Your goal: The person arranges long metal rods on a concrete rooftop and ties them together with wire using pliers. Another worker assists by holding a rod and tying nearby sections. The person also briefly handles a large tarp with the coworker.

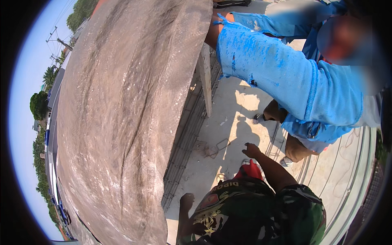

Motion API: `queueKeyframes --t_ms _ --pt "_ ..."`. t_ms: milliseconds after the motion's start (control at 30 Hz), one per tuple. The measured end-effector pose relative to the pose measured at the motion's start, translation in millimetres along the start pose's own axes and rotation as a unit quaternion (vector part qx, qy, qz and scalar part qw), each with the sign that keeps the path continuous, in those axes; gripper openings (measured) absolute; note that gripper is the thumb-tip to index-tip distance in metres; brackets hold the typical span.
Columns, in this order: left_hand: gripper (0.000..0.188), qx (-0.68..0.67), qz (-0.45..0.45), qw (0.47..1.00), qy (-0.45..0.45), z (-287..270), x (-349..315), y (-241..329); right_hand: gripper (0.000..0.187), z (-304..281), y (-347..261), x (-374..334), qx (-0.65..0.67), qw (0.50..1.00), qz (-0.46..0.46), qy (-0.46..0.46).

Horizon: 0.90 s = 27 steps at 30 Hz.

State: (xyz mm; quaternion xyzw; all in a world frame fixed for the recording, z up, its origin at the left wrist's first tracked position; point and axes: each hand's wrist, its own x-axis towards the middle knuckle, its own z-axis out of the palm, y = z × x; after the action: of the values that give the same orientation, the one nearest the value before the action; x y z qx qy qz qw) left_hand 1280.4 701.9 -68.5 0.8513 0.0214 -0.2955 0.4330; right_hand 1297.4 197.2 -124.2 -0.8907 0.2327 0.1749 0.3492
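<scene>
My right hand (252, 151) is held out in front of my body over the pale floor, some fingers stretched and apart, with nothing seen in it. Low by my left side, my left hand (187, 200) is in shadow near the edge of a big grey-brown plastic sheet (122, 102); its fingers are too dark to make out. The wrinkled sheet fills the left of the view. Another person in frayed, paint-stained blue denim (269, 65) is close on the right, with a bare limb reaching to the sheet's edge.
A wooden post (205, 79) stands beside the sheet's edge. Long thin steel bars (183, 159) lie below it. Bent wire loops (223, 144) rest on the concrete floor (228, 98). More long bars (326, 175) run along the right. Trees (38, 105) and a utility pole (64, 44) show beyond.
</scene>
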Motion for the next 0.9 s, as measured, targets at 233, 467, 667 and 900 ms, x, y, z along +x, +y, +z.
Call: queueKeyframes --t_ms 233,467,667,900 --pt "0.020 0.069 0.018 0.997 -0.035 0 -24 1 0.061 111 223 -141 -0.041 0.947 0.221 -0.231" --pt "0.021 0.038 0.015 0.999 -0.035 6 30 30 0.051 64 203 -39 -0.159 0.976 0.099 -0.115" --pt "0.022 0.037 0.037 0.998 -0.024 0 76 43 0.047 30 38 65 -0.086 0.985 -0.147 -0.016" --pt "0.023 0.003 0.038 0.999 -0.007 -20 73 24 0.042 80 -48 39 0.017 0.985 -0.049 -0.163"
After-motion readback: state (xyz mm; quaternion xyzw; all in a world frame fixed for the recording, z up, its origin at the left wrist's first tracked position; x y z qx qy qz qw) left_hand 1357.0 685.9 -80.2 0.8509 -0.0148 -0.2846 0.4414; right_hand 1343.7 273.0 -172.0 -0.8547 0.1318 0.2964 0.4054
